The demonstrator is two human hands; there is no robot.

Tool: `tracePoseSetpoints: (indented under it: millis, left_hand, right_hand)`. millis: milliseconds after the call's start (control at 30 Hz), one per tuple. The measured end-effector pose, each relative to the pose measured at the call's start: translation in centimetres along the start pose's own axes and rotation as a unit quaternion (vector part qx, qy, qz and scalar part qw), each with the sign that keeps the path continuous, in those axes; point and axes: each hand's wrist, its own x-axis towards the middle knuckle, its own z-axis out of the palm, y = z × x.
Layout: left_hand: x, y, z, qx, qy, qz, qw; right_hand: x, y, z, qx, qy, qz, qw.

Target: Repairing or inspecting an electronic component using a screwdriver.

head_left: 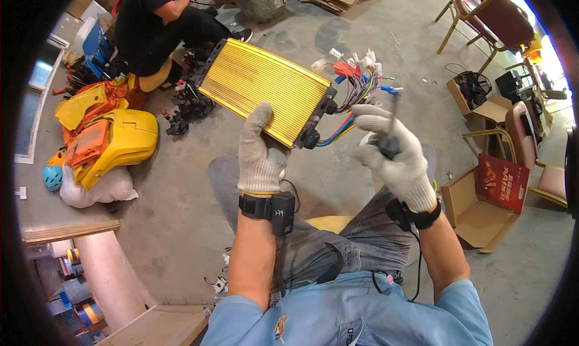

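A gold, finned motor controller [265, 90] with black end caps is raised in front of me. My left hand [260, 153], in a white knit glove, grips its near long edge with the thumb on top. Many coloured wires [362, 90] with white, red and blue connectors come out of its right end. Just right of those wires, my gloved right hand [395, 156] is closed around what looks like a screwdriver [391, 142]. Its dark handle shows between the fingers and a thin shaft points away from me, blurred.
Yellow and orange plastic shells [114, 141] are piled at left beside a blue helmet [53, 178]. Behind the controller lie black parts [184, 114], and a person [163, 26] sits at far left. At right are an open carton [482, 207] and chairs [494, 20].
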Motion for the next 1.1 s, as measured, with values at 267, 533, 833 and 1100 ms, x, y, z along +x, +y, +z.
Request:
tracePoseSetpoints:
  millis: [267,533,833,1100]
  left_hand:
    - [1.9,3.3,-2.0,-0.015,0.046,0.041,0.998]
    - [3.4,3.5,-4.2,0.023,0.134,0.053,0.989]
    - [6.4,3.3,-7.2,0.003,0.153,0.055,0.987]
    - [8.4,2.5,-10.6,-0.086,0.143,0.014,0.986]
  right_hand:
    - [-4.4,1.5,0.2,0.174,0.056,0.411,0.893]
    - [-6.1,2.8,1.9,0.164,-0.043,0.39,0.905]
    - [-5.3,2.7,2.9,0.252,-0.07,0.353,0.898]
    - [-4.4,2.9,6.1,0.352,0.038,0.482,0.801]
